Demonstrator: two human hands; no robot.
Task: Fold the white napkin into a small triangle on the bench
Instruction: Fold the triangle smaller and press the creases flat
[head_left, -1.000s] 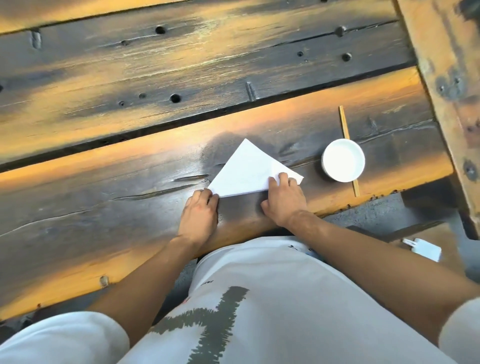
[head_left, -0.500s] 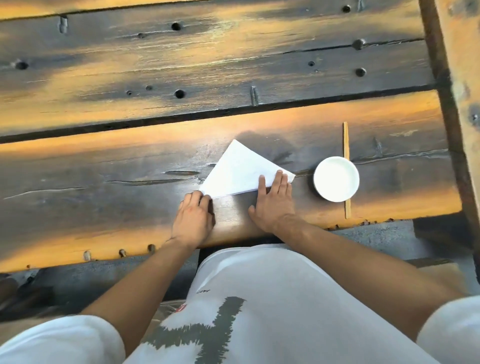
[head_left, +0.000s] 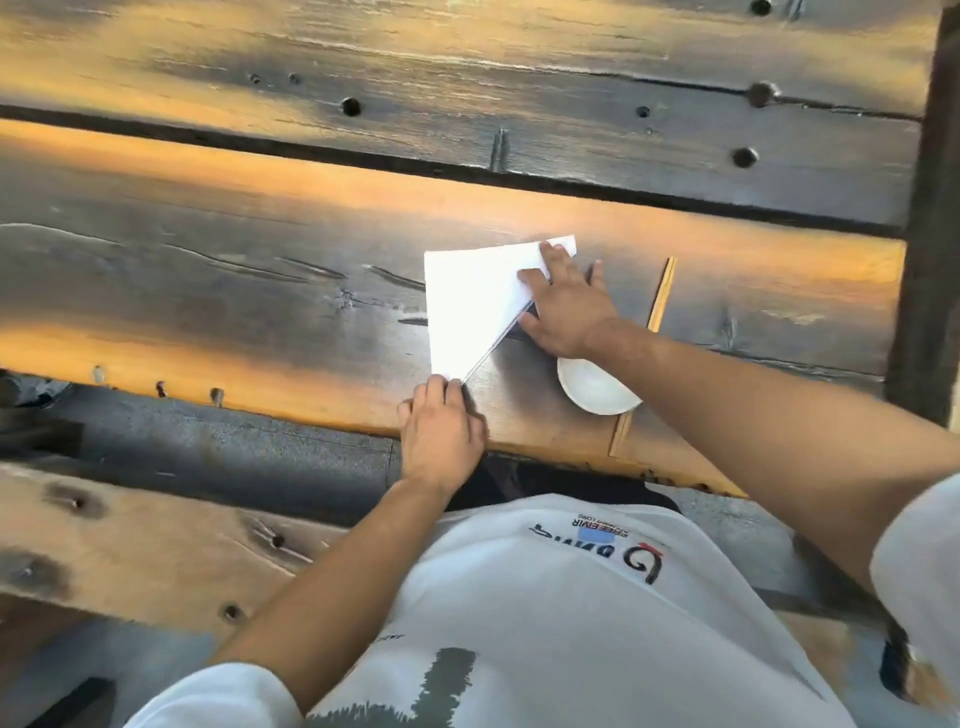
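The white napkin (head_left: 470, 304) lies flat on the dark wooden bench (head_left: 260, 291), folded into a triangle with one corner pointing toward me. My left hand (head_left: 441, 428) rests with its fingertips on that near corner, fingers fairly straight. My right hand (head_left: 563, 304) lies flat over the napkin's far right corner and long folded edge, fingers extended and pressing down.
A white bowl (head_left: 595, 387) sits just right of the napkin, partly under my right forearm. A wooden chopstick (head_left: 660, 296) lies beneath the bowl. The bench's near edge runs below my left hand. A dark post (head_left: 930, 208) stands at the right.
The napkin has turned so a corner points toward me. My right hand has slid up along the folded edge to the far corner. The view has shifted.
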